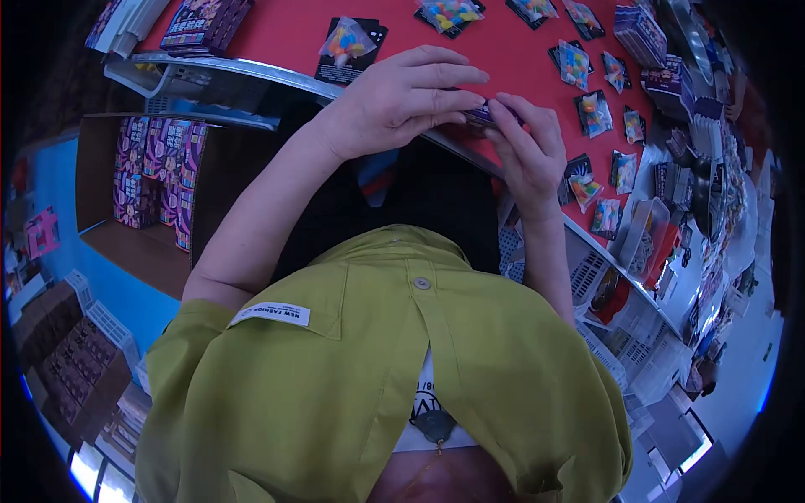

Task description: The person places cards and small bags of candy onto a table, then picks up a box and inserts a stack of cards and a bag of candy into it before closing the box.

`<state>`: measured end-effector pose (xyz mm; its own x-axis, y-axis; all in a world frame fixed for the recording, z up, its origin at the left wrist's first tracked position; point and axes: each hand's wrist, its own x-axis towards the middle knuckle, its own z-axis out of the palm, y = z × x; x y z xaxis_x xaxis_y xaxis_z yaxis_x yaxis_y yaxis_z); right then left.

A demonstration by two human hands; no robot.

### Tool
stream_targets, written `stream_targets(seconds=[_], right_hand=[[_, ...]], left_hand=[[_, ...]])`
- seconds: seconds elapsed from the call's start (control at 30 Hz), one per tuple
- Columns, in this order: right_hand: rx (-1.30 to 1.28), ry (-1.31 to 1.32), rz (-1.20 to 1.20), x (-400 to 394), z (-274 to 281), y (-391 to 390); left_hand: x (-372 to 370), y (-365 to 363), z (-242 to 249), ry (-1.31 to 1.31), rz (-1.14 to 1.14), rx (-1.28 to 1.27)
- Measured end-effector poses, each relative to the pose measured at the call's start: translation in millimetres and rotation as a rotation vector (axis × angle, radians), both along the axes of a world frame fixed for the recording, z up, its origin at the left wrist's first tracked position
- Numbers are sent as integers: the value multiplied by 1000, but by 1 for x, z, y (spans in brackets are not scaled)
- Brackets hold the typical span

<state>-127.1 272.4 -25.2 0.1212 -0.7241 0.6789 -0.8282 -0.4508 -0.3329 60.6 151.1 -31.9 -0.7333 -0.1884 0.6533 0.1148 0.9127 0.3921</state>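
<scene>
Both hands meet at the near edge of the red tabletop, around a small dark purple box. My right hand is closed, thumb and fingers gripping the box at its right end. Fingers of my left hand are bent together at the box's left end. Most of the box is hidden by the fingers. Just beyond my left hand, a clear bag of colourful pieces lies on black printed cards.
More bagged colourful pieces lie on black cards across the table. Purple box stacks stand at the back left and right. A carton of purple boxes is at my left. A clear bin stands at the right edge.
</scene>
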Motion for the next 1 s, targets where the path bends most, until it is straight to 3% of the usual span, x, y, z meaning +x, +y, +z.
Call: stream_targets(seconds=[0.13,0.2,0.23,0.27,0.33,0.37,0.4,0.47,0.5,0.57,0.63,0.67,0.73,1.0], right_hand=[[-29,-119,19,6,4,-8],[-104,-57,-121,12,20,-10],[-155,-90,-118,16,25,-13],[-157,-93,-116,23,28,-19],[-236,-144,109,43,30,-33],[-175,-145,210,54,28,-39],[-115,-145,309,64,23,-43],[1,-143,401,72,15,-55],[92,-124,350,73,12,-68],[188,-107,291,76,0,-99],[410,59,-34,80,-16,-133],[406,65,-28,80,-16,-140],[700,316,-73,84,-13,-152],[968,65,49,77,-7,-176]], left_hand=[[11,10,15,12,159,-80],[25,29,17,147,461,181],[33,44,18,212,507,702],[42,43,17,211,510,700],[60,40,22,305,-170,2053],[59,38,29,397,-452,2272],[65,36,28,407,-445,2263],[83,31,24,859,-497,2276],[93,29,26,901,-365,2192],[105,27,30,885,-340,2064],[111,27,25,900,-262,2022],[112,27,22,853,-144,1980],[119,25,21,823,-15,1926],[131,20,8,707,-2,1762]])
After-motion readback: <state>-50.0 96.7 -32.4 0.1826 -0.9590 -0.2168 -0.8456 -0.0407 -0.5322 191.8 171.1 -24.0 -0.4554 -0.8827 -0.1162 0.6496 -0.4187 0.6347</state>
